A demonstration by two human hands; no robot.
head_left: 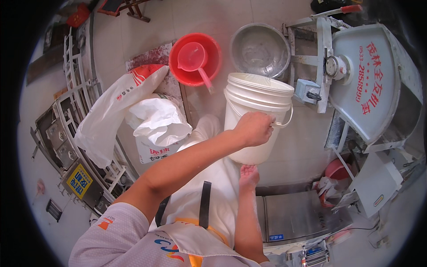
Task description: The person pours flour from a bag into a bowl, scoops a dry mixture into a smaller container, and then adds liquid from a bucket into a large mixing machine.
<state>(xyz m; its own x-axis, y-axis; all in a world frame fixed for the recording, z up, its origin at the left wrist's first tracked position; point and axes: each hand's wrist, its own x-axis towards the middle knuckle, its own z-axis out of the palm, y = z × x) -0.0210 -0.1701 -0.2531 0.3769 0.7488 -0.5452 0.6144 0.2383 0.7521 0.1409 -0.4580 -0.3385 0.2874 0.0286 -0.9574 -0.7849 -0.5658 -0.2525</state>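
I hold a white plastic bucket (255, 100) with a thin wire handle up in front of my chest. My left hand (254, 128) is closed on the bucket's side near the rim, where the handle hangs. My right hand (248, 175) presses up against the bucket's bottom edge from below. The bucket tilts a little, and its inside is hidden from me. Below the bucket hangs my white apron (209, 196).
A red basin (214, 66) holding a pink scoop (192, 56) and a metal bowl (260, 48) stand on the floor ahead. White sacks (133, 107) lie to the left beside a metal rack (73, 111). A grey machine (371, 84) stands at right, with a stainless surface (298, 213) below it.
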